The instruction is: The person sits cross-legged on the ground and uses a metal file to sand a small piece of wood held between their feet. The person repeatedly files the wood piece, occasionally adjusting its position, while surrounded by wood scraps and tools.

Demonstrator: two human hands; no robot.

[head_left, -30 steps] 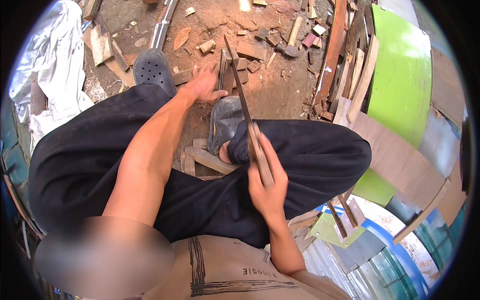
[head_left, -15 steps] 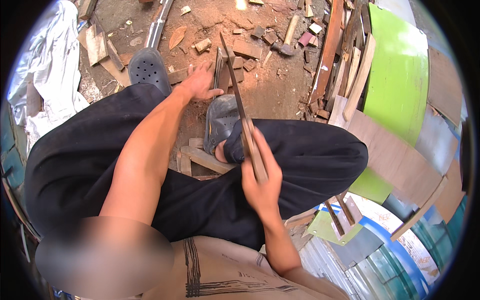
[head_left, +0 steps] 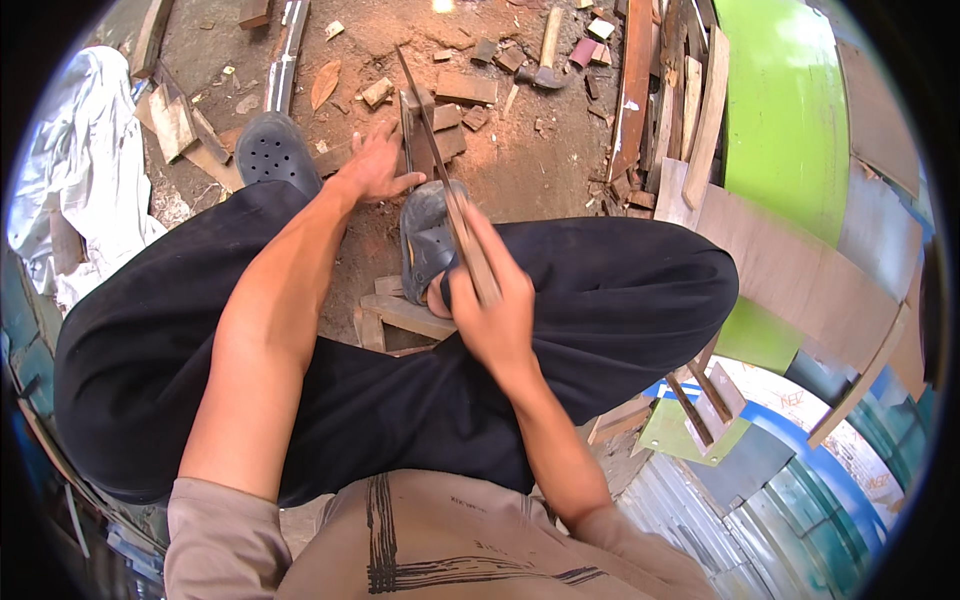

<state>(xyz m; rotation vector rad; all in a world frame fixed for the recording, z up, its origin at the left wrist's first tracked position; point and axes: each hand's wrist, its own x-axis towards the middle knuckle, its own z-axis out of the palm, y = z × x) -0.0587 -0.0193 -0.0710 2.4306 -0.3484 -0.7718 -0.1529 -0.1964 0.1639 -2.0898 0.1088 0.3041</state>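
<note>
My right hand is closed round the wooden handle of a handsaw. Its long, narrow dark blade points away from me and slightly left, passing close beside an upright piece of wood. The blade's edge is thin in this view, so I cannot tell whether it touches the wood. My left hand lies over a wooden strip on the ground, fingers spread and thumb stretched toward the upright piece. What lies beneath the palm is hidden. Just nearer than the blade's middle is my right clog.
A hammer and several wood offcuts lie on the ground ahead. Long boards and a green panel are at the right. White cloth lies at the left, near my left clog. A low wooden frame sits between my legs.
My right hand has moved a little forward with the saw. The left hand stays at the wood. The whole view has shifted slightly, so the ground things appear further left and higher.
</note>
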